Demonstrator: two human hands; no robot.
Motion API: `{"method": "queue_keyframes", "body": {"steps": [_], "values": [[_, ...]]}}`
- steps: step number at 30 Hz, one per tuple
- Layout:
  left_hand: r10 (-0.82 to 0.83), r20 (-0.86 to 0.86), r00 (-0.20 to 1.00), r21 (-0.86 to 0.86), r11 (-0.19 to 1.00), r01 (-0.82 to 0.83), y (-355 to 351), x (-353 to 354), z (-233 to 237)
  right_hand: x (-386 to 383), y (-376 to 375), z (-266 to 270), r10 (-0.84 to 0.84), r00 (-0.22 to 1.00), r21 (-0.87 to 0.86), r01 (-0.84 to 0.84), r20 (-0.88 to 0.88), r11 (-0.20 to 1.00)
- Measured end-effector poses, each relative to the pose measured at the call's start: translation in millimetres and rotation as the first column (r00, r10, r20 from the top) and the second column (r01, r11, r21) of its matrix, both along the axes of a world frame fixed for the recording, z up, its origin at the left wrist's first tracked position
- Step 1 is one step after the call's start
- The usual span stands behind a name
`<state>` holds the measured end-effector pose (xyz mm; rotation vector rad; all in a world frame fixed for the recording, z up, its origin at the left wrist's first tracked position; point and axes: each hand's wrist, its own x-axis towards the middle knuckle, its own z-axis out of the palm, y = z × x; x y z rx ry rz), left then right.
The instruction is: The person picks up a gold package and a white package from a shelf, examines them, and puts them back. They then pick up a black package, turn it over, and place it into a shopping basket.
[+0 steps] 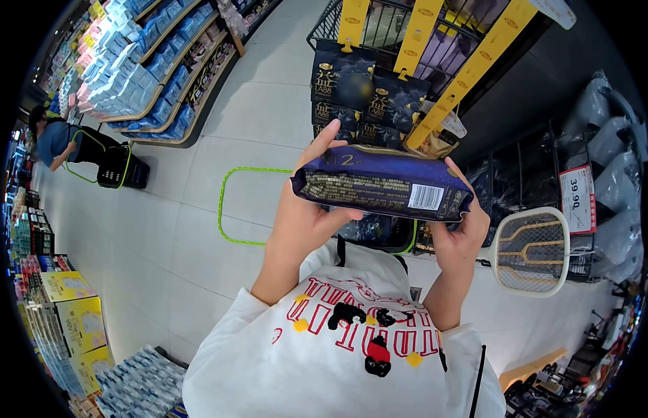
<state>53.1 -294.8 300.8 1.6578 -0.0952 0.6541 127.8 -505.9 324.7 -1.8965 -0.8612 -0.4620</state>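
You gripped the blue pouch (379, 184) by both ends, fingers of left hand (303, 212) and right hand (462, 233) closed on it. Slick film could slide out below your fingers.

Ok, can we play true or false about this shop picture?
1. The left hand and right hand both hold the dark blue packet. True.
2. The packet carries a barcode. True.
3. The swatter is red. False: it is white with yellow bars.
4. The price tag reads 19.90. False: it reads 39.90.
5. Another person bends beside a black basket. True.
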Motion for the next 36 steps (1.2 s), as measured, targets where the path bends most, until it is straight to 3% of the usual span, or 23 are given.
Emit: {"method": "queue_keyframes", "body": {"steps": [14, 18, 20, 21, 22, 24, 26, 28, 29, 31, 32, 33, 35, 36], "values": [[0.073, 0.021, 0.997, -0.019, 0.997, -0.073, 9, -1, 0, 10, 14, 6, 0.06, 0.996, -0.005, -0.06, -0.058, 0.998], [-0.007, 0.058, 0.998, -0.033, 0.999, 0.009, 22, -1, 0, 14, 21, 1, 0.055, 0.998, 0.032, -0.055, -0.025, 0.998], [0.003, 0.152, 0.988, -0.028, 1.0, 0.001, 31, 5, -4, 13, 24, 2, 0.058, 0.992, 0.053, -0.052, -0.113, 0.997], [-0.01, 0.101, 0.995, -0.045, 0.999, 0.014, 31, 6, 3, 13, 26, -3, 0.111, 0.982, 0.144, -0.089, -0.15, 0.986], [-0.065, 0.208, 0.976, -0.115, 0.989, 0.09, 33, 8, 2, 12, 26, -5, 0.097, 0.985, 0.145, -0.077, -0.14, 0.986], [-0.122, 0.206, 0.971, -0.125, 0.981, 0.15, 41, 9, 2, 8, 27, -9, 0.298, 0.889, 0.395, -0.149, -0.348, 0.906], [-0.125, 0.192, 0.973, -0.066, 0.988, 0.14, 51, 9, 0, 7, 24, -17, 0.351, 0.865, 0.399, -0.198, -0.358, 0.895], [-0.127, 0.178, 0.976, -0.005, 0.992, 0.13, 59, 10, -4, 4, 27, -20, 0.546, 0.722, 0.6, -0.226, -0.426, 0.767], [-0.131, 0.171, 0.976, 0.005, 0.991, 0.132, 62, 12, -6, 3, 30, -18, 0.539, 0.73, 0.603, -0.219, -0.421, 0.767], [-0.148, 0.171, 0.974, 0.019, 0.989, 0.147, 65, 16, -9, -1, 40, -11, 0.776, 0.49, 0.816, -0.199, -0.396, 0.542], [-0.166, 0.201, 0.965, -0.041, 0.983, 0.178, 64, 19, -12, -1, 42, -16, 0.771, 0.502, 0.817, -0.196, -0.391, 0.543], [-0.182, 0.231, 0.956, -0.101, 0.973, 0.21, 64, 22, -13, -1, 46, -22, 0.689, 0.555, 0.772, -0.125, -0.467, 0.623], [-0.192, 0.249, 0.949, -0.09, 0.971, 0.22, 64, 27, -15, -4, 54, -29, 0.499, 0.658, 0.695, 0.052, -0.564, 0.717], [-0.191, 0.263, 0.946, -0.081, 0.972, 0.219, 64, 28, -15, -5, 59, -30, 0.492, 0.664, 0.696, 0.058, -0.562, 0.716]]}}
